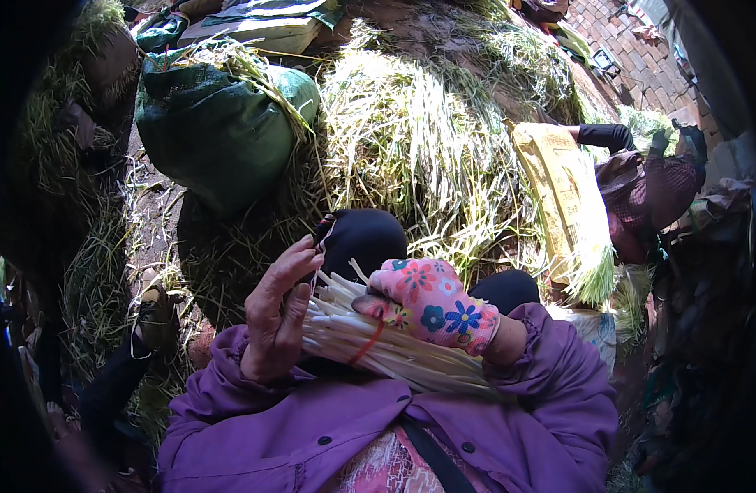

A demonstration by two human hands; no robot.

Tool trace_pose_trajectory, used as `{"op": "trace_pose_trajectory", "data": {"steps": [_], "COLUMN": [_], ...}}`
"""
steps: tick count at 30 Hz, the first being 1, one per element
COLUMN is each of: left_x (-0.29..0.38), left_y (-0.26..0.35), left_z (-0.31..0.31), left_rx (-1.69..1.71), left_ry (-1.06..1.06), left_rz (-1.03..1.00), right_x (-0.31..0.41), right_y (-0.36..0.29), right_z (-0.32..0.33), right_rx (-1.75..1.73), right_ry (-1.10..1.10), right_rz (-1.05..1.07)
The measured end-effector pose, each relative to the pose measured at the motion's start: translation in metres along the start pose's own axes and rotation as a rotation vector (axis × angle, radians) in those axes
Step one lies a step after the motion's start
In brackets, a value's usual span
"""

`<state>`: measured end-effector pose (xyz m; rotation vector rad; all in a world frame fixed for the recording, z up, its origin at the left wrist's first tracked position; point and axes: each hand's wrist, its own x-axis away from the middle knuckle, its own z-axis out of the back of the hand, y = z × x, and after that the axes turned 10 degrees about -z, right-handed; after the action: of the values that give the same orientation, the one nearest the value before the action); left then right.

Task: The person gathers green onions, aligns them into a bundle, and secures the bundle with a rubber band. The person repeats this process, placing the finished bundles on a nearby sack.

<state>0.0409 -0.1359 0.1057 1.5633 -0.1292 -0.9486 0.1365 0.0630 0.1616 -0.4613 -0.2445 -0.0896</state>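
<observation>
A bundle of long white stalks (347, 330) lies across my lap, with a red band (368, 344) around it. My right hand (436, 305), in a pink flowered glove with dark fingertips, grips the bundle from above. My bare left hand (279, 314) is at the bundle's left end, palm towards the stalk ends, fingers extended and thumb apart. Near its fingertips a thin pale strand runs down from a small dark striped item (324, 228); I cannot tell what that item is. My dark-clothed knees (367, 237) show beyond the bundle.
A stuffed green woven sack (217, 129) stands ahead on the left. A heap of cut green leaves and stalks (408, 135) covers the ground ahead. On the right, leafy stalks lie on a yellow sack (547, 185) beside another person (646, 185). Another person's leg (116, 370) is lower left.
</observation>
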Motion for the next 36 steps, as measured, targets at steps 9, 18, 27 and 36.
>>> {"op": "trace_pose_trajectory", "data": {"steps": [9, 18, 27, 36], "left_x": [-0.051, -0.036, -0.037, -0.031], "left_y": [-0.008, -0.026, 0.014, 0.021], "left_z": [0.064, 0.026, 0.025, 0.001], "left_rx": [-0.046, 0.418, -0.570, -0.757], "left_ry": [-0.034, -0.527, -0.361, -0.539], "left_rz": [0.059, 0.257, -0.496, -0.737], "right_x": [0.033, 0.028, 0.051, 0.071], "right_y": [0.012, 0.015, 0.020, 0.029], "right_z": [0.023, -0.005, 0.007, 0.011], "right_rx": [-0.298, -0.389, -0.241, -0.301], "right_ry": [0.389, 0.320, 0.278, 0.019], "right_rz": [-0.073, -0.056, -0.100, -0.154]}}
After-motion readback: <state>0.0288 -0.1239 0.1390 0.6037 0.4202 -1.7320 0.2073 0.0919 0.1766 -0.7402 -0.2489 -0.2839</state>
